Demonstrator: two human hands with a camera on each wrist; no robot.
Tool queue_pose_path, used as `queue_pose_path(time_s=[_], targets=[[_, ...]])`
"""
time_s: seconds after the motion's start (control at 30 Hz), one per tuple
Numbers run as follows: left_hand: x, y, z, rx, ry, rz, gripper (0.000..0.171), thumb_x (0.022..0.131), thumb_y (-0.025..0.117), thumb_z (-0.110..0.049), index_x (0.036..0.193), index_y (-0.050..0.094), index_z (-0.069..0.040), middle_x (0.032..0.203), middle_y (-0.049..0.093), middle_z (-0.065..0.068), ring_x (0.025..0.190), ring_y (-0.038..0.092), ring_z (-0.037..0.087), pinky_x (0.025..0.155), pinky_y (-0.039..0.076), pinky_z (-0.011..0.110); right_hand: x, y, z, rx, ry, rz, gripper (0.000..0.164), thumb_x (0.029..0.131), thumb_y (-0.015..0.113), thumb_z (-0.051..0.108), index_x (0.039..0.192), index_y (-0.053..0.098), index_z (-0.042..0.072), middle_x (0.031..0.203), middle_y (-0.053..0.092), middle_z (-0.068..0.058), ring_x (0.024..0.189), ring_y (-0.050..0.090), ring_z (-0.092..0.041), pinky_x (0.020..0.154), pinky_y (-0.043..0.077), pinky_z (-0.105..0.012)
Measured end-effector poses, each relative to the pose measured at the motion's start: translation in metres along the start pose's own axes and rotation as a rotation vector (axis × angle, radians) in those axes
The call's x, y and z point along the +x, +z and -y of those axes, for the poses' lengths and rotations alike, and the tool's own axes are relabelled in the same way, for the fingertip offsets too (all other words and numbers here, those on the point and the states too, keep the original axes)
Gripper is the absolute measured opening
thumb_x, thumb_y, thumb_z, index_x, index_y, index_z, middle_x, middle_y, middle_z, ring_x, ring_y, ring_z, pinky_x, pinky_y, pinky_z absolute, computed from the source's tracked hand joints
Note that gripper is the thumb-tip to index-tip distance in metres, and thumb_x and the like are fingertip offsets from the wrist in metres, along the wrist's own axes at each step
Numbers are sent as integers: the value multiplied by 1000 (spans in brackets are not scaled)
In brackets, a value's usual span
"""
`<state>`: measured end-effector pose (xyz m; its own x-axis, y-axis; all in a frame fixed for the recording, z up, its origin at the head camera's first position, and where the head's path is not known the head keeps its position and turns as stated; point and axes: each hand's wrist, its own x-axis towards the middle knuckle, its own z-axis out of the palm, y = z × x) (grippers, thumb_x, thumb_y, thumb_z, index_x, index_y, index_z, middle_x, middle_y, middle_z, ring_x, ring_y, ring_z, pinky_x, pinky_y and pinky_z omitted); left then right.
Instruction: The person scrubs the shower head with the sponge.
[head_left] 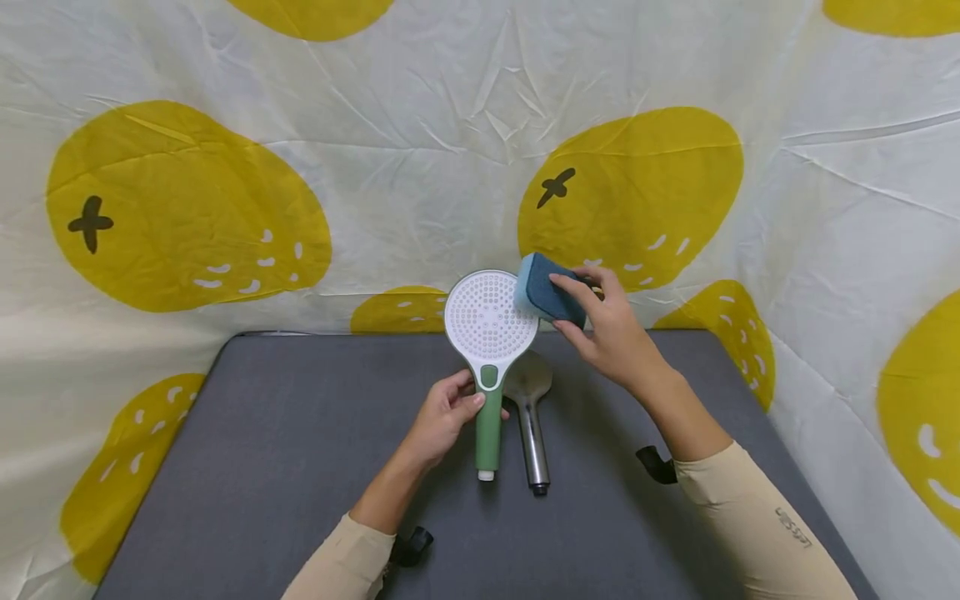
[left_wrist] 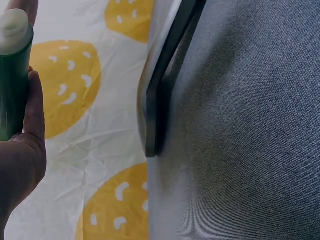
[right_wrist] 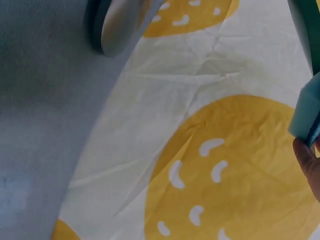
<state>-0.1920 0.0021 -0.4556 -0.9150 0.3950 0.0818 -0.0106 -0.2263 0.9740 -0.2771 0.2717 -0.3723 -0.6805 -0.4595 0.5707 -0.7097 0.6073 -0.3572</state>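
In the head view my left hand (head_left: 444, 418) grips the green handle of a shower head (head_left: 491, 317), its white round nozzle face turned toward me and held up off the table. My right hand (head_left: 611, 329) pinches a blue sponge (head_left: 553, 287) between thumb and fingers. The sponge's light-blue side is at the right rim of the nozzle face; whether it touches is hard to tell. Behind the green handle lies a second, grey metallic shower head (head_left: 533, 433) on the table, its head partly hidden. The left wrist view shows the green handle's pale end (left_wrist: 14, 30).
A dark grey cloth-covered table (head_left: 300, 467) spreads under both hands. Close behind it and along the right hangs a white curtain (head_left: 420, 200) with yellow fruit prints. Black straps (head_left: 656, 465) show at the forearms.
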Motion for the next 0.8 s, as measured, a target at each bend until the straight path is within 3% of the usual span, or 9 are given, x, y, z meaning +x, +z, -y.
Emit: queue_pose_path(time_s=[0.1, 0.3, 0.6, 0.7, 0.8], targets=[[2, 0, 1, -9, -2, -2, 42, 106, 48, -2, 146, 42, 13, 125, 61, 33, 92, 76, 21, 88, 60, 27, -2, 2, -2, 18, -4, -6, 64, 87, 82, 6, 145, 55, 5, 141, 42, -30, 129, 46, -42, 97, 51, -54], [5, 2, 0, -30, 11, -12, 43, 107, 44, -1, 147, 40, 13, 126, 62, 31, 89, 76, 17, 88, 61, 29, -7, 9, 2, 40, -47, -27, 67, 85, 84, 5, 145, 55, 5, 142, 40, -33, 132, 44, -44, 100, 49, -56], [7, 6, -6, -85, 12, 16, 44, 109, 43, -8, 148, 38, 13, 115, 68, 8, 92, 76, 18, 80, 64, 31, -25, 25, 16, 86, -90, -65, 72, 81, 87, 4, 145, 54, 4, 138, 40, -34, 127, 47, -44, 96, 53, -58], [9, 7, -5, -127, 7, 15, 44, 109, 43, -7, 146, 37, 15, 112, 68, 5, 88, 77, 20, 73, 65, 32, -32, 33, 20, 106, -110, -72, 64, 89, 82, 17, 144, 54, 4, 137, 41, -33, 125, 48, -43, 95, 54, -58], [10, 7, -3, -167, 16, 3, 41, 109, 43, -6, 142, 37, 19, 110, 67, 5, 84, 77, 23, 66, 65, 31, -42, 45, 26, 107, -143, -47, 56, 98, 68, 36, 143, 53, 5, 136, 41, -32, 124, 49, -43, 94, 55, -58]])
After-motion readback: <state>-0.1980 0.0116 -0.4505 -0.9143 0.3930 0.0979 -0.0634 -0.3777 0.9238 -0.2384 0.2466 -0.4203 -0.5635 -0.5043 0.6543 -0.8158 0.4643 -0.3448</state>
